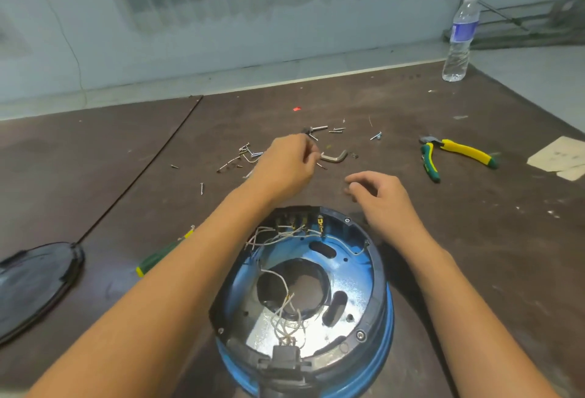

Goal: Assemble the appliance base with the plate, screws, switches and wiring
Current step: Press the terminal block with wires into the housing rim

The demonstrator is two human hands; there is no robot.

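Observation:
The blue appliance base (357,274) lies open side up at the table's near edge. It has a black rim, loose white wires (285,315) and a row of switches (297,220) along its far side. Loose screws (243,153) are scattered on the table beyond it. My left hand (288,166) reaches over the base into the screws, its curled fingertips pinching a small dark screw (321,165). My right hand (383,199) hovers just beyond the base's far right rim, fingers loosely curled and holding nothing. A black round plate (31,286) lies at the far left.
A green and yellow screwdriver (158,258) lies left of the base, partly under my left forearm. A bent metal piece (335,157) sits by my left fingers. Yellow-green pliers (456,152), paper scraps (563,157) and a water bottle (459,39) are to the right.

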